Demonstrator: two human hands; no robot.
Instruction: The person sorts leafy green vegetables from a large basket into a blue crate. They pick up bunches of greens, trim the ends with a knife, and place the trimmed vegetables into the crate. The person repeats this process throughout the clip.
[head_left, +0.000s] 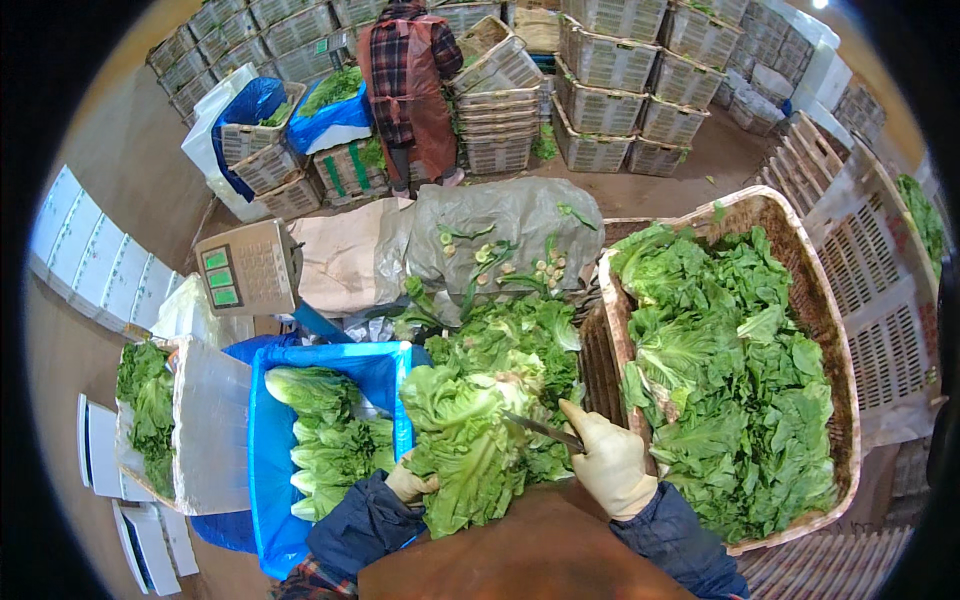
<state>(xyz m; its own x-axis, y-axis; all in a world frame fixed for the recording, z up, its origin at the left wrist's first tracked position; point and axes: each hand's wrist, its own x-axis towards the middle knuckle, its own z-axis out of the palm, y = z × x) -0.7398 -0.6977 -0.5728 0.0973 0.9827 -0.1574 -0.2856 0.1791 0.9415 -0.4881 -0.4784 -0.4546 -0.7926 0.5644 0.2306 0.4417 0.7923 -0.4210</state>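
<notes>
My left hand (411, 481), in a pale glove, grips a head of leafy lettuce (469, 442) from its lower left side. In my gloved right hand (611, 461) is a knife (546, 431), its blade pointing left across the lettuce's upper right edge. Whether the blade touches the leaves I cannot tell. More loose green leaves (525, 330) lie behind and beside this head. To the left, several lettuce heads (341, 450) lie in a box lined with blue plastic (259, 465). On the right, a large crate (847, 420) holds many leafy lettuces (735, 375).
A scale with a lit display (251, 270) stands beyond the blue-lined box. Cut stem pieces (555, 268) lie on grey plastic sheeting (502, 202). A foam box of greens (210, 427) is at far left. A person in a red apron (412, 97) stands among stacked crates (607, 90).
</notes>
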